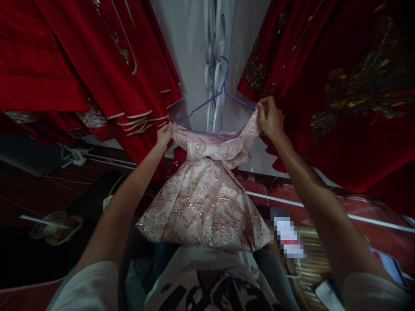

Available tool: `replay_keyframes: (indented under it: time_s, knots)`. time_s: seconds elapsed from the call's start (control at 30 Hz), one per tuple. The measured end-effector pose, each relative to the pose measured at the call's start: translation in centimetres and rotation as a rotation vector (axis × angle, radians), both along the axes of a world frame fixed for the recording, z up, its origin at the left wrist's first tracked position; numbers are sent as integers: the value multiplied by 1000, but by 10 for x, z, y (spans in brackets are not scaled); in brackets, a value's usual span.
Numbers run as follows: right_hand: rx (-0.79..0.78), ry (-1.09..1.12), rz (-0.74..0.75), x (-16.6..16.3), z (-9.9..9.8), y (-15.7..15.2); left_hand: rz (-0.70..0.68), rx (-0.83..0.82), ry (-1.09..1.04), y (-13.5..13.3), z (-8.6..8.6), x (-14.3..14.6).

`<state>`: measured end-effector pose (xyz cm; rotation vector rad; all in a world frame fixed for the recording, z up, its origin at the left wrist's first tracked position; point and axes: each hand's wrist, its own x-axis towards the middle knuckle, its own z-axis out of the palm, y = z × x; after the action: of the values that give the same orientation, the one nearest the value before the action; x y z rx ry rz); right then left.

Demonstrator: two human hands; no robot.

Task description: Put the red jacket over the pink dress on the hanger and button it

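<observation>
A small pink dress [204, 194] with gold flower pattern hangs in front of me from a purple wire hanger [220, 93]. My left hand [164, 134] is closed on the dress's left shoulder, at the hanger's left end. My right hand [269, 117] pinches the right shoulder of the dress against the hanger's right arm. The hanger's hook sits among white hangers [215, 39] on a white wall.
Red embroidered garments hang at the left [97, 65] and the right [350, 86]. A plastic cup with a straw [55, 226] lies on the dark floor at the left. A phone [387, 263] and a blurred item [288, 237] lie at the lower right.
</observation>
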<state>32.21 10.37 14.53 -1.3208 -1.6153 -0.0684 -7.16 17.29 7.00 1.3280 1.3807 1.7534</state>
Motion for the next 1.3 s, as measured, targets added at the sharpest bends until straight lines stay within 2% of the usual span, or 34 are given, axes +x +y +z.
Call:
replay_keyframes:
  time_s: [0.1, 0.27, 0.37, 0.47, 0.53, 0.6, 0.63, 0.7, 0.77, 0.83, 0.9, 0.97, 1.03, 1.1, 1.13, 1.2, 1.3]
  knots:
    - [33, -24, -27, 2, -5, 6, -77, 123, 112, 1, 17, 5]
    - [63, -39, 16, -1, -14, 15, -174, 216, 295, -6, 52, 20]
    - [52, -18, 68, -5, -16, 17, -258, 236, 408, -7, 69, 27]
    - [40, 9, 89, -5, -16, 15, -267, 166, 364, -6, 73, 22]
    - [34, 25, 89, -5, -15, 14, -178, 31, 234, -7, 66, 13]
    - [34, 37, 78, -4, -14, 14, -110, -211, 163, -12, 54, 3]
    - [37, 41, 68, -3, -14, 15, -129, -361, 188, -17, 46, -2]
    - [45, 45, 46, -2, -14, 17, -293, -635, 368, -26, 28, -11]
    - [46, 46, 31, -1, -15, 20, -462, -738, 598, -35, 9, -17]
    - [37, 48, 25, -1, -16, 22, -519, -676, 801, -42, -9, -21]
    - [27, 50, 21, -1, -16, 23, -476, -551, 1007, -47, -22, -24]
    - [25, 50, 18, -1, -16, 22, -344, -446, 1194, -52, -30, -26]
    - [25, 48, 20, -1, -15, 21, -146, -403, 1290, -55, -33, -29]
    - [17, 42, 22, -1, -14, 19, -5, -382, 1276, -56, -33, -34]
    - [11, 38, 23, -2, -13, 18, 16, -364, 1238, -55, -33, -38]
    - [2, 32, 24, -2, -11, 15, -25, -309, 1099, -51, -33, -46]
    - [-10, 32, 42, -4, -8, 10, -165, -245, 772, -45, -35, -62]
